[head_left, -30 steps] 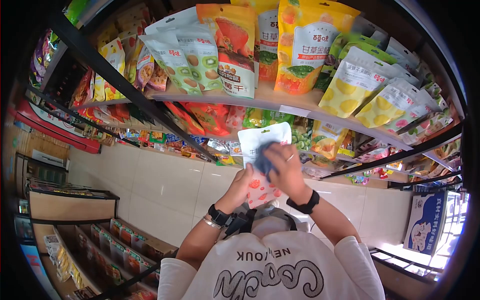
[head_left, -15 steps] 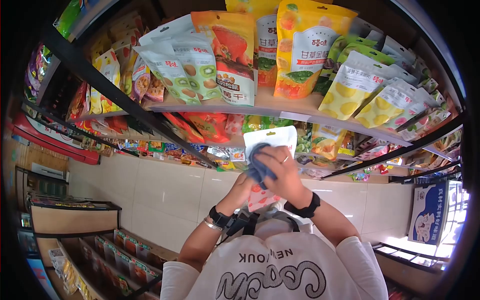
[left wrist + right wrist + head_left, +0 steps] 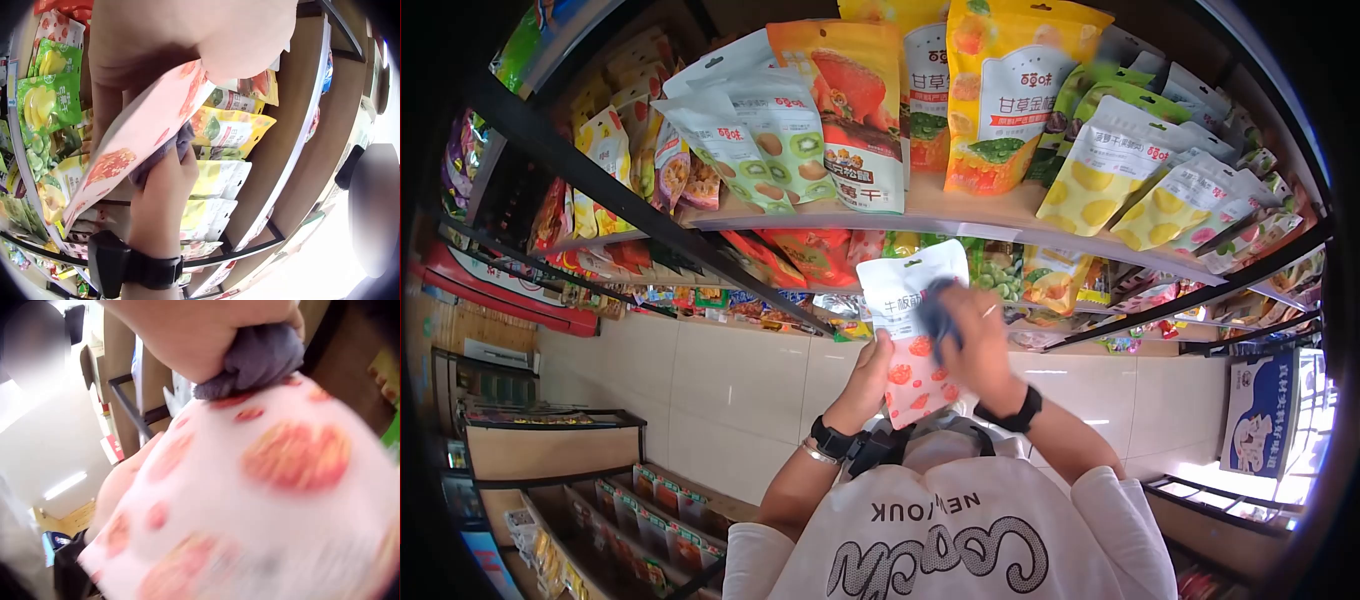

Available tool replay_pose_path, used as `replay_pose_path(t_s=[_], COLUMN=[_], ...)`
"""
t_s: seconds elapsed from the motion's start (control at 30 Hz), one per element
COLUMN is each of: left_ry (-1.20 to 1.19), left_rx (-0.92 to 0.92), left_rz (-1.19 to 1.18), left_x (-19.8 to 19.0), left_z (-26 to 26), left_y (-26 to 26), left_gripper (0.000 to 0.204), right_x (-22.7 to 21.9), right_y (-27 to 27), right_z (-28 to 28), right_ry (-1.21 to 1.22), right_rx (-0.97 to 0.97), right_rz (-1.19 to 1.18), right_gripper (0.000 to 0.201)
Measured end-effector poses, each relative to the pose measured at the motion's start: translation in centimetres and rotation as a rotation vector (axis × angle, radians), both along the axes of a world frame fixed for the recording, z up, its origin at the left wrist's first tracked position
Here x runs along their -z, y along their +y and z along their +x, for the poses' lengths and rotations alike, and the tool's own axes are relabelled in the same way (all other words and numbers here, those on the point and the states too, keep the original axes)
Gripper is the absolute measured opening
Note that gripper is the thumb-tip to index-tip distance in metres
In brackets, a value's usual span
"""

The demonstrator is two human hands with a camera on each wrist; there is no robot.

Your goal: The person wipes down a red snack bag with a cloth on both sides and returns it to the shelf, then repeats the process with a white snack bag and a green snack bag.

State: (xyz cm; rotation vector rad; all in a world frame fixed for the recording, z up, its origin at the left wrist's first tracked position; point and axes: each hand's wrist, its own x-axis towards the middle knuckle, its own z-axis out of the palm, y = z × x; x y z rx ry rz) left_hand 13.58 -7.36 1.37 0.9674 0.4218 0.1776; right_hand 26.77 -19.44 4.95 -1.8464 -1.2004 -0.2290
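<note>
1. The pouch (image 3: 908, 335) is held up in front of the shelf (image 3: 960, 215), near the middle of the head view. It is white with red fruit pictures. It looks light and thin, and the film is probably smooth and a little slippery, so it can bend or slide when it is pressed.
2. The left hand (image 3: 868, 372) grips the pouch at its lower edge, at about 7 o'clock, with fingers curled behind it. I think the edges and the sealed top are the best places to hold, because the middle is soft.
3. The right hand (image 3: 975, 340) is closed around a dark cloth (image 3: 935, 315) and presses it on the front of the pouch, at about 3 o'clock. The cloth is soft and crumpled.
4. Above, at 12 o'clock, many snack bags (image 3: 1000, 90) stand close together on the shelf. More bags lie on the lower shelf just behind the pouch.
5. The bags behind are near, so a wide movement could knock them. At 8 o'clock, well apart, low racks (image 3: 615, 500) stand on the floor.
</note>
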Motion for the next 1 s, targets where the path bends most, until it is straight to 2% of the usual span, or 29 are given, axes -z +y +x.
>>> replay_pose_path(t_s=[0.03, 0.1, 0.2, 0.23, 0.3, 0.37, 0.43, 0.47, 0.53, 0.57, 0.6, 0.73, 0.8, 0.87, 0.9, 0.93, 1.0], left_ry=[-0.009, -0.081, -0.055, -0.04, -0.018, -0.053, -0.043, -0.027, -0.05, -0.069, -0.023, -0.061, -0.049, -0.052, -0.051, -0.047, -0.03], left_rx=[-0.023, -0.024, 0.021, 0.029, 0.053, 0.012, -0.021, -0.019, 0.018, 0.042, 0.006, 0.13, 0.096, 0.067, 0.062, 0.054, 0.024], left_rz=[-0.021, -0.028, -0.117, -0.141, -0.184, -0.213, -0.176, -0.133, -0.201, -0.228, -0.151, -0.253, -0.304, -0.375, -0.331, -0.289, -0.263], left_x=[0.1, -0.5, -0.5, -0.5, -0.7, -1.0, -1.2, -1.3, -1.3, -1.5, -2.0, -1.9, -2.2, -2.1, -1.7, -1.1, -1.3], left_z=[0.1, 0.4, 0.3, 0.2, 0.5, 0.9, 1.1, 1.2, 1.1, 1.2, 1.0, 0.4, 0.2, 0.1, 0.0, -0.2, -0.4], left_y=[0.1, 0.4, 0.6, 0.6, 0.7, 0.5, 0.7, 0.6, 0.5, 0.6, 0.6, 1.5, 1.0, 0.6, 0.6, 0.5, 0.3], left_gripper=[0.056, 0.053, 0.05, 0.05, 0.05, 0.052, 0.052, 0.053, 0.053, 0.054, 0.057, 0.063, 0.063, 0.063, 0.063, 0.063, 0.061], right_x=[-0.3, 0.4, -0.3, -0.7, -0.6, 0.1, 0.1, -0.1, -1.9, -1.7, -1.3, 0.8, 1.5, 1.4, 1.3, 1.3, 0.3], right_y=[-0.5, -1.0, -0.2, 0.2, 0.4, 0.1, 0.1, 0.7, 1.6, 1.7, 1.6, -0.3, -0.9, -0.6, -0.4, 0.2, 1.0], right_z=[-1.5, -2.4, 1.2, 1.9, 1.0, -1.4, -1.6, -1.0, 0.0, -0.2, -0.6, -2.7, -3.1, -2.5, -2.2, -2.1, -2.0], right_ry=[-0.052, -0.194, -0.167, -0.063, -0.174, -0.184, -0.261, -0.266, -0.247, -0.252, -0.261, -0.335, -0.368, -0.387, -0.393, -0.364, -0.299], right_rx=[-0.157, -0.347, -0.03, 0.097, -0.058, -0.313, -0.328, -0.266, -0.144, -0.194, -0.243, -0.424, -0.493, -0.489, -0.489, -0.39, -0.352], right_rz=[-0.032, -0.071, -0.088, -0.03, 0.002, -0.037, -0.074, -0.033, -0.028, -0.039, -0.048, -0.076, -0.085, -0.104, -0.116, -0.11, -0.08], right_gripper=[0.05, 0.051, 0.053, 0.054, 0.054, 0.055, 0.054, 0.053, 0.05, 0.049, 0.047, 0.04, 0.04, 0.047, 0.051, 0.049, 0.044])
